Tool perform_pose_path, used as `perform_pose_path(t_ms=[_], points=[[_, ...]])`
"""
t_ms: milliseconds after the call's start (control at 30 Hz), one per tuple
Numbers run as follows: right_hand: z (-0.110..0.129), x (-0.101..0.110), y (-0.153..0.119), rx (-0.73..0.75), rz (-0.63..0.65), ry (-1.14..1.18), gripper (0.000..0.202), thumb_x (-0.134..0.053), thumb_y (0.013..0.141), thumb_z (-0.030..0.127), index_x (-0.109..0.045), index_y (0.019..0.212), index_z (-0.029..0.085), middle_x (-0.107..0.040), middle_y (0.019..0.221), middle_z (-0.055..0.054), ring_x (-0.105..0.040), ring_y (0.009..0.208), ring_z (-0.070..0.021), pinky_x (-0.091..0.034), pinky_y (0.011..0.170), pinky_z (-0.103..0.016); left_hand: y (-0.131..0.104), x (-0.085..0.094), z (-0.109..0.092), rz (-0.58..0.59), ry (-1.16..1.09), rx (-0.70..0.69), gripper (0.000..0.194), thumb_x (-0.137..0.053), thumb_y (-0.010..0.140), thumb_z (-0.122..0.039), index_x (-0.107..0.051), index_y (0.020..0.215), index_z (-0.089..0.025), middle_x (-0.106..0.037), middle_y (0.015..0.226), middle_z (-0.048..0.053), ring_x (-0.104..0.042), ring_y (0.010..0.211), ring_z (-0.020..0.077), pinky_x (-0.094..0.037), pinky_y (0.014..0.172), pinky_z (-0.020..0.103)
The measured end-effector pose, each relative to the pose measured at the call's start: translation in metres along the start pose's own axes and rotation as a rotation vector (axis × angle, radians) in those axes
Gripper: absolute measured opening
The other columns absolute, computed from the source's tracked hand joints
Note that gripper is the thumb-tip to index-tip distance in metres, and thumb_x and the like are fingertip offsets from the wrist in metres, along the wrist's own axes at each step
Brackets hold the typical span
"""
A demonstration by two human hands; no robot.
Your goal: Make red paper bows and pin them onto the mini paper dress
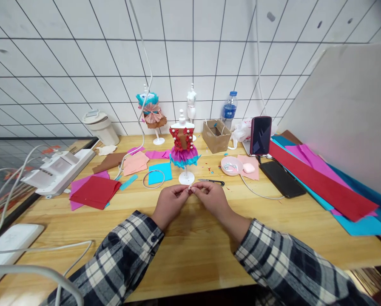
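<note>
My left hand (170, 203) and my right hand (213, 199) meet at the fingertips over the front middle of the table. Between the pinched fingers is a tiny pale piece (190, 187), mostly hidden and too small to name. Just behind them a small dress form (183, 139) stands upright on a round white base. It wears a brown bodice with red ruffles and white beads, above a magenta and blue skirt. A small dark-handled cutting tool (213, 182) lies right behind my right hand. Farther right, a pink dish (231, 171) holds small shiny bits.
Red paper squares (96, 191), a blue sheet (160, 173) and a ring (154, 179) lie left. A second dressed form (154, 114), a bare form (191, 102), a cardboard box (216, 138) and a bottle (229, 108) stand behind. Phones (282, 176) and coloured strips (324, 182) lie right.
</note>
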State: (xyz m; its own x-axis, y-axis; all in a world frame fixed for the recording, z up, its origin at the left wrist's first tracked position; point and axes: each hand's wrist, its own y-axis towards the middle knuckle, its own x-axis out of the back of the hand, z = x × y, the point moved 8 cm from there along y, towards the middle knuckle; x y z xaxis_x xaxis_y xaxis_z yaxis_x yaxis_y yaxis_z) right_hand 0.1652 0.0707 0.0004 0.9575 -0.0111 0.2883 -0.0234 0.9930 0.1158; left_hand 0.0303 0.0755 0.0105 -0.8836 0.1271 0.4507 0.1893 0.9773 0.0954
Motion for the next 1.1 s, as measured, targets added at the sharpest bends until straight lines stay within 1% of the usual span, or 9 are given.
perform_pose_path(t_ms=[133,267,467,533,633,733,967,1033,1100], points=[[0.000,-0.003,-0.001,-0.007,0.030,0.014,0.019,-0.062,0.074,0.030,-0.071,0.085,0.018,-0.071,0.076,-0.002,-0.051,0.046,-0.0090,-0.040,0.045,-0.021,0.000,0.000,0.003,0.014,-0.014,0.015,0.029,-0.052,0.081,-0.034,-0.074,0.090,-0.017,-0.075,0.083,0.002,-0.068,0.075,0.0183,-0.052,0.069,0.025],[-0.001,0.000,0.000,-0.001,-0.028,-0.043,0.016,-0.062,0.074,0.030,-0.070,0.081,0.018,-0.070,0.073,-0.001,-0.052,0.046,-0.0090,-0.042,0.048,-0.022,-0.002,-0.003,0.000,0.019,0.039,-0.020,0.029,-0.051,0.083,-0.034,-0.074,0.091,-0.020,-0.075,0.087,0.001,-0.067,0.077,0.0181,-0.050,0.070,0.025],[0.005,0.001,-0.001,0.066,-0.055,-0.161,0.012,-0.058,0.075,0.027,-0.067,0.080,0.019,-0.068,0.076,0.001,-0.053,0.049,-0.0081,-0.042,0.053,-0.022,-0.006,-0.004,-0.009,0.013,0.275,-0.115,0.032,-0.046,0.087,-0.032,-0.074,0.079,-0.020,-0.073,0.075,0.002,-0.063,0.066,0.0140,-0.043,0.061,0.021],[0.004,0.001,-0.001,0.065,-0.051,-0.154,0.010,-0.059,0.073,0.026,-0.065,0.077,0.019,-0.066,0.073,0.002,-0.052,0.049,-0.0075,-0.041,0.052,-0.021,-0.007,-0.004,-0.010,0.016,0.315,-0.131,0.031,-0.046,0.086,-0.031,-0.074,0.081,-0.020,-0.073,0.075,0.002,-0.062,0.065,0.0130,-0.041,0.060,0.020],[-0.012,-0.007,0.002,-0.093,0.036,0.068,0.013,-0.061,0.071,0.030,-0.061,0.074,0.018,-0.060,0.061,0.003,-0.048,0.044,-0.0069,-0.037,0.044,-0.019,-0.006,-0.004,-0.007,0.011,0.307,-0.130,0.028,-0.047,0.085,-0.028,-0.075,0.084,-0.020,-0.074,0.078,0.002,-0.063,0.067,0.0126,-0.041,0.061,0.019],[-0.027,-0.018,0.003,-0.243,0.138,0.288,0.021,-0.060,0.072,0.038,-0.057,0.076,0.018,-0.057,0.059,0.004,-0.046,0.040,-0.0062,-0.031,0.036,-0.017,-0.005,-0.003,-0.004,-0.004,0.302,-0.118,0.026,-0.049,0.083,-0.026,-0.074,0.080,-0.019,-0.073,0.074,0.001,-0.062,0.065,0.0122,-0.041,0.061,0.019],[-0.028,-0.016,0.000,-0.288,0.144,0.438,0.027,-0.067,0.068,0.041,-0.060,0.077,0.016,-0.054,0.057,0.005,-0.037,0.036,-0.0028,-0.027,0.032,-0.015,-0.004,0.000,0.001,-0.022,0.200,-0.086,0.027,-0.050,0.082,-0.027,-0.074,0.080,-0.016,-0.071,0.068,0.001,-0.063,0.063,0.0123,-0.045,0.061,0.019],[-0.025,-0.011,-0.001,-0.285,0.116,0.469,0.026,-0.068,0.067,0.039,-0.059,0.076,0.016,-0.058,0.059,0.004,-0.040,0.038,-0.0035,-0.029,0.033,-0.015,-0.005,0.001,0.004,-0.031,0.188,-0.062,0.025,-0.052,0.081,-0.027,-0.074,0.084,-0.017,-0.072,0.070,0.002,-0.063,0.063,0.0126,-0.046,0.061,0.020],[-0.023,-0.007,-0.001,-0.303,0.097,0.512,0.025,-0.069,0.066,0.037,-0.056,0.074,0.017,-0.066,0.074,0.000,-0.050,0.045,-0.0056,-0.036,0.036,-0.015,-0.006,-0.001,0.005,-0.013,0.172,-0.048,0.024,-0.053,0.080,-0.026,-0.075,0.087,-0.017,-0.073,0.072,0.002,-0.063,0.063,0.0127,-0.046,0.060,0.020]])
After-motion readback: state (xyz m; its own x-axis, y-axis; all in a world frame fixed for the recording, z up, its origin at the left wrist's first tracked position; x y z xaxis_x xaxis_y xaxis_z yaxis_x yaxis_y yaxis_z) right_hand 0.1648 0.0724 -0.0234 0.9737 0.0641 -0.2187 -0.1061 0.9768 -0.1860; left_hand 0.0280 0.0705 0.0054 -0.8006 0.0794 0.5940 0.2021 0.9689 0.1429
